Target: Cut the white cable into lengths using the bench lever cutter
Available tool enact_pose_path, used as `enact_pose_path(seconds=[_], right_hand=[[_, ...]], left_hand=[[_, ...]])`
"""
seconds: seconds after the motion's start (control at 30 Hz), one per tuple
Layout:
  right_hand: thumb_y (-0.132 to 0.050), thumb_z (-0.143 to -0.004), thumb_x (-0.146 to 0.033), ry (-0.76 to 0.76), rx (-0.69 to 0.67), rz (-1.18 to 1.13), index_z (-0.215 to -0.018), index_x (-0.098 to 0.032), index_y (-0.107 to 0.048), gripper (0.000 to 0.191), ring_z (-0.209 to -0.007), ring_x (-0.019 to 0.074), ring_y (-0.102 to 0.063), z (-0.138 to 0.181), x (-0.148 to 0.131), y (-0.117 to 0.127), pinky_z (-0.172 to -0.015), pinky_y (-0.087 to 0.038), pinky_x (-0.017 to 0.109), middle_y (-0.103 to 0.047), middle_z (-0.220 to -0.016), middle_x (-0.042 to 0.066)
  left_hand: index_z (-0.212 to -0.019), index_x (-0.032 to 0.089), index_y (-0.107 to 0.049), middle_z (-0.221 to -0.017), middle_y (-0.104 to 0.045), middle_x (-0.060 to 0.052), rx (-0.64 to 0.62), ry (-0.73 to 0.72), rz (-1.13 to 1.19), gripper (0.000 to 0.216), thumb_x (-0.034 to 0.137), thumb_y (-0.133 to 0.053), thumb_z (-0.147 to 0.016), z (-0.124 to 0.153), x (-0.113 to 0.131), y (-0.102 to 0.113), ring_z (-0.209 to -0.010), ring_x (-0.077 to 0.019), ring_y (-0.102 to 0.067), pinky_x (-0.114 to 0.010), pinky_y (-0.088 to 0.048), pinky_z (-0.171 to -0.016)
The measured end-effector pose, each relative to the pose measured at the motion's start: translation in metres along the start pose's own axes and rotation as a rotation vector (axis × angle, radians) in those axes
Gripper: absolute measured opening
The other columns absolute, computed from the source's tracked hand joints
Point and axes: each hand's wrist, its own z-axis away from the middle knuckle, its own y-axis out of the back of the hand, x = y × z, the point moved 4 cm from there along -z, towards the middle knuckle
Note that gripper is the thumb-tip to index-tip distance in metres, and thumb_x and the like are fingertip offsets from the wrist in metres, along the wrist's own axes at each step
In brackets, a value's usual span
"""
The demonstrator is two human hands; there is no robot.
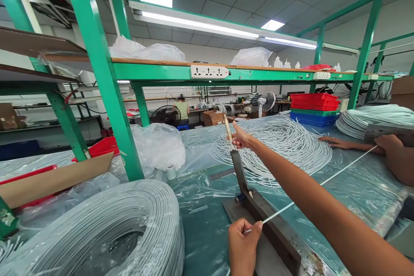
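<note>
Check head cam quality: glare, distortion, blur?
Head view: strong wide-angle bend in the green posts; ceiling tube light blown out; glare on the plastic table cover; left hand, right hand and white cable sharp; far background soft.

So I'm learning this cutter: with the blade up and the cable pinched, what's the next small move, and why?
Probably swing the lever handle down with the right hand: the blade arm is raised, and the left hand holds the white cable taut across the cutter base.
</note>
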Motion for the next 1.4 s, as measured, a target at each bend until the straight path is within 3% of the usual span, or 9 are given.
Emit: enact_pose_path(seconds=[0.13, 0.3, 0.53, 0.6, 0.7, 0.9, 1.07, 1.23, 1.4], right_hand=[[-0.001, -0.074, -0.071, 0.067, -0.029, -0.062, -0.082, -0.012, -0.053, 0.079, -0.031, 0.0057, -0.029, 0.036, -0.009, 0.011, -0.033, -0.029, 0.016, -0.039, -0.04, -0.003], [-0.011, -0.078, -0.069, 0.101, -0.072, -0.144, -0.087, -0.013, -0.054, 0.071, -0.038, 0.0084, -0.046, 0.126, -0.003, 0.027, -0.041, -0.039, 0.018, -0.052, -0.049, 0.001], [-0.048, -0.082, -0.041, -0.057, -0.088, -0.128, -0.087, -0.017, -0.053, 0.025, -0.035, 0.0039, -0.048, 0.245, 0.072, 0.032, -0.033, -0.03, 0.011, -0.058, -0.06, 0.001], [-0.06, -0.074, -0.033, -0.103, -0.075, -0.149, -0.1, -0.02, -0.051, 0.03, -0.033, 0.0031, -0.046, 0.262, 0.09, 0.031, -0.031, -0.03, 0.011, -0.057, -0.066, 0.0], [-0.062, -0.072, -0.03, -0.133, -0.076, -0.184, -0.115, -0.022, -0.042, 0.048, -0.034, 0.0038, -0.048, 0.274, 0.101, 0.029, -0.032, -0.035, 0.012, -0.057, -0.07, -0.001], [-0.058, -0.074, -0.023, -0.203, -0.018, -0.18, -0.123, -0.022, -0.034, 0.054, -0.037, 0.0046, -0.049, 0.278, 0.094, 0.028, -0.032, -0.039, 0.012, -0.056, -0.072, 0.0], [-0.059, -0.07, -0.019, -0.267, 0.04, -0.16, -0.119, -0.02, -0.036, 0.054, -0.036, 0.0059, -0.047, 0.279, 0.091, 0.026, -0.029, -0.038, 0.014, -0.057, -0.073, 0.002], [-0.056, -0.068, -0.02, -0.309, -0.02, -0.066, -0.076, -0.019, -0.054, 0.009, -0.028, 0.0042, -0.037, 0.278, 0.088, 0.019, -0.025, -0.027, 0.012, -0.047, -0.048, -0.003], [-0.05, -0.071, -0.027, -0.35, -0.042, 0.083, -0.05, -0.018, -0.048, 0.023, -0.023, 0.004, -0.023, 0.277, 0.089, 0.018, -0.023, -0.02, 0.013, -0.032, -0.029, -0.005]], left_hand=[[-0.044, 0.021, -0.03, -0.046, -0.025, 0.007, 0.0, 0.012, 0.006, 0.043, 0.053, -0.055, -0.057, 0.0, 0.0, 0.0, -0.048, -0.0081, -0.023, -0.022, -0.019, -0.047], [-0.045, 0.021, -0.03, -0.045, -0.025, 0.007, -0.014, 0.022, 0.019, 0.043, 0.052, -0.057, -0.057, 0.0, 0.0, 0.0, -0.047, -0.0075, -0.022, -0.022, -0.019, -0.046], [-0.043, 0.02, -0.032, -0.044, -0.027, 0.007, -0.005, -0.026, 0.02, 0.046, 0.056, -0.057, -0.055, 0.0, 0.002, 0.002, -0.047, -0.0075, -0.024, -0.021, -0.019, -0.047], [-0.043, 0.02, -0.032, -0.044, -0.027, 0.007, -0.006, -0.034, 0.014, 0.046, 0.057, -0.057, -0.055, 0.001, 0.003, 0.003, -0.047, -0.0074, -0.024, -0.021, -0.019, -0.046], [-0.043, 0.02, -0.032, -0.044, -0.027, 0.007, -0.008, -0.05, -0.002, 0.046, 0.057, -0.056, -0.056, 0.001, 0.002, 0.003, -0.047, -0.0074, -0.024, -0.021, -0.019, -0.047], [-0.044, 0.02, -0.033, -0.044, -0.026, 0.007, -0.053, -0.075, -0.055, 0.046, 0.059, -0.052, -0.058, 0.001, 0.003, 0.002, -0.046, -0.0072, -0.023, -0.021, -0.018, -0.045], [-0.055, 0.015, -0.056, -0.049, -0.046, 0.002, -0.165, -0.171, -0.174, 0.035, 0.047, -0.048, -0.069, 0.009, 0.015, 0.005, -0.049, -0.0118, -0.04, -0.022, -0.026, -0.049], [-0.078, 0.02, -0.065, -0.07, -0.062, -0.005, -0.18, -0.265, -0.347, 0.027, 0.032, -0.041, -0.08, 0.023, 0.03, 0.009, -0.066, -0.0192, -0.053, -0.026, -0.03, -0.059], [-0.058, 0.018, -0.054, -0.061, -0.05, -0.006, -0.109, -0.317, -0.414, 0.026, 0.02, -0.037, -0.078, 0.028, 0.038, 0.007, -0.067, -0.022, -0.046, -0.029, -0.023, -0.06]])
